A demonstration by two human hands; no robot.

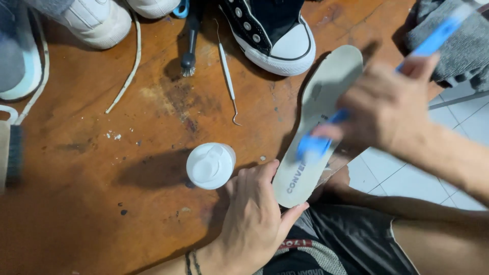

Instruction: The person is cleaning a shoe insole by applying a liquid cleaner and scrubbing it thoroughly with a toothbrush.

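A worn wooden table [91,203], stained dark in patches, fills most of the view, with white floor tiles [458,117] past its right edge. Near that edge lies a pale grey insole [318,109], heel end toward the person, with dark printed lettering near the heel (not copied here). The left hand [254,214] lies flat at the insole's heel, fingers closed lightly on its rim, pinning it to the table. The right hand [389,104], blurred, is closed around a blue brush [318,145], whose head touches the insole's middle. Just left of the insole's heel stands a small round white tub [210,165]. Beyond the insole's toe sits a black high-top sneaker [275,30] with a white toe cap; left of that lie a metal pick [227,76], a small dark brush [189,51] and a loose white lace [130,71].
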